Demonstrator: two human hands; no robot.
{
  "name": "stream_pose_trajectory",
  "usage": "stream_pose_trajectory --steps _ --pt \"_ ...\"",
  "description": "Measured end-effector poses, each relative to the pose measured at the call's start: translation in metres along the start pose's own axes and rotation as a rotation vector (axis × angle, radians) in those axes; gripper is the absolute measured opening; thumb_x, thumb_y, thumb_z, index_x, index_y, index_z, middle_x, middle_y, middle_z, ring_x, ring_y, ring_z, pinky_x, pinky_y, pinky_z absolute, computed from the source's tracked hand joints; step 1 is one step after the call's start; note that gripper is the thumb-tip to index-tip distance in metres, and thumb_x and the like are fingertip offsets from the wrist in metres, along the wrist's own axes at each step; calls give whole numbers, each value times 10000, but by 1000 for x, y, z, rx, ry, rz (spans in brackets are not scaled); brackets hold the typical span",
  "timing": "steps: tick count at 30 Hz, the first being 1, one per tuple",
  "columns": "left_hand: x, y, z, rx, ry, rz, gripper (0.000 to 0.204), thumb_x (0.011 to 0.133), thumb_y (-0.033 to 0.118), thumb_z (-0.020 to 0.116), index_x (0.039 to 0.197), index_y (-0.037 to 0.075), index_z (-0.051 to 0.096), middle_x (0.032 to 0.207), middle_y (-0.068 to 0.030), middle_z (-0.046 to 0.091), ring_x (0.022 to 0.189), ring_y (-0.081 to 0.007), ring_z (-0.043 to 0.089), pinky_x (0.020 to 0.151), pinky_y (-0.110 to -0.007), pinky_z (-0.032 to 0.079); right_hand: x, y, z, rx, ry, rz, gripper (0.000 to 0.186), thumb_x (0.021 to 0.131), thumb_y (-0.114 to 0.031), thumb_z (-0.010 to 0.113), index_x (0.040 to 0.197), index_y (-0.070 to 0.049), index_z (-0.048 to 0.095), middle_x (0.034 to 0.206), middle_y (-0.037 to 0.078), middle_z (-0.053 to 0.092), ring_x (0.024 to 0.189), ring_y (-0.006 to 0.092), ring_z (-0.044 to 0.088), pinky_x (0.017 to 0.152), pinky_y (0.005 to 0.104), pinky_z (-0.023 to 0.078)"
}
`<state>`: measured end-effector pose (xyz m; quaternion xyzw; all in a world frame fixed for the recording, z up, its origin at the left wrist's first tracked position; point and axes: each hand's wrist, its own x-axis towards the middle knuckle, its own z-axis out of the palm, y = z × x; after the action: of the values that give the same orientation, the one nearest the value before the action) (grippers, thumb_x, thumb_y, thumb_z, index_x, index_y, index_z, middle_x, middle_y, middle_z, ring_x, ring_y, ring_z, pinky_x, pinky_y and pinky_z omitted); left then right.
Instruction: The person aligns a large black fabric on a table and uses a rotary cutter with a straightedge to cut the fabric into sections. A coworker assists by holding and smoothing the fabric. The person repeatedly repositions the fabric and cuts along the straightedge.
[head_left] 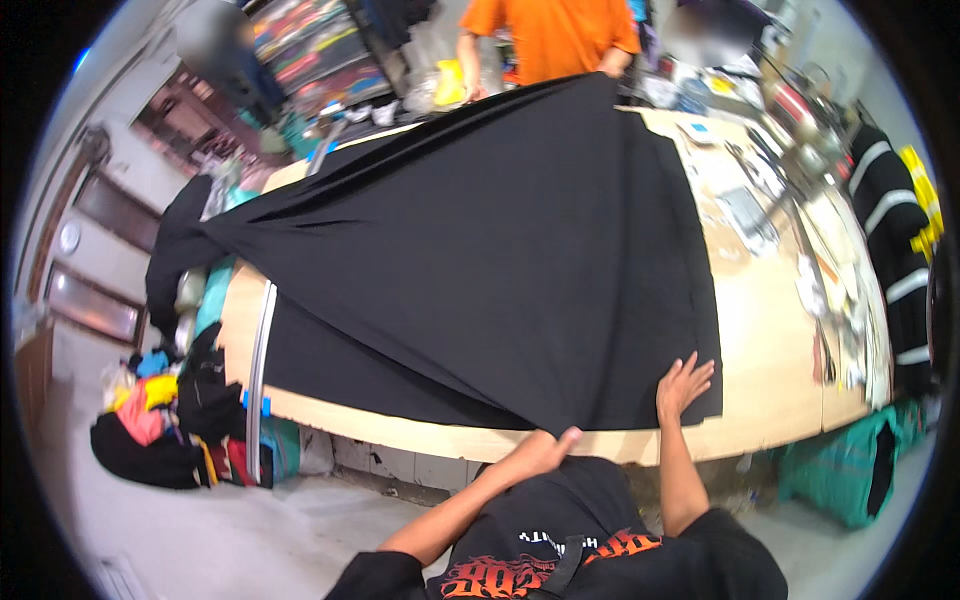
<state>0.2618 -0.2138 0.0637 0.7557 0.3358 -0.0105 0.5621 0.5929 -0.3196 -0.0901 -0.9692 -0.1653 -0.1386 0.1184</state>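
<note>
Low at the left of the wooden table (pixel 765 350), a heap of clothing (pixel 150 405) shows black, yellow, pink and blue; beside it, under the table's left end, is a teal bag (pixel 285 445), its contents out of sight. Beyond the table's far left, a rack (pixel 310 45) holds stacks of many-coloured pieces. The black cloth (pixel 460 230) spreads over most of the table. At the table's near edge, the left hand (pixel 545 452) grips the cloth's border, where folds converge; farther right along that edge, the right hand (pixel 687 388) lies flat on the cloth, fingers spread, grasping nothing. Below the table's right end, a green sack (pixel 835 470) has something black at its opening.

Off the table's left end, a dark bundle (pixel 178 250) meets the cloth; whether they are 1 piece is unclear. The left fingertips are hidden. Across the table, 1 person in orange (pixel 555 35) is cut off above the chest; the grip of their 2 hands is hard to read.
</note>
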Motion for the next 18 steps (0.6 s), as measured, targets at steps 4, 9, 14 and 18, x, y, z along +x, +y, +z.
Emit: stream_pose_trajectory --steps 4,9,14,18 --pt "36 45 31 29 -318 261 695 1192 566 474 1285 -85 698 1161 -385 741 1148 -547 716 996 -548 560 -17 -22 -55 1234 -829 193 747 1215 -546 405 1690 29 439 1729 232 473 1595 361 457 1337 449 332" --pt "84 71 54 -21 6 516 556 1191 477 535 1150 -42 728 927 -280 750 930 -490 734 855 -544 566 -31 -50 -166 1939 -941 616 681 1175 -518 560 1618 -2 516 1581 146 624 1401 319 641 1195 438 519" --pt "89 71 44 -175 -483 245 626 1197 520 519 1077 -16 819 912 -134 821 878 -277 787 858 -432 608 -3 -55 -209 1388 -739 280 557 1126 -365 740 1460 53 584 1400 147 675 1214 229 668 1077 387 543" --pt "84 61 24 -862 -631 -44 740 1142 643 559 1552 31 629 1569 -164 664 1434 -300 635 1210 -458 509 15 -30 -242 1408 -582 356 686 1120 -417 732 1561 66 526 1487 194 648 1281 284 671 1108 425 554"
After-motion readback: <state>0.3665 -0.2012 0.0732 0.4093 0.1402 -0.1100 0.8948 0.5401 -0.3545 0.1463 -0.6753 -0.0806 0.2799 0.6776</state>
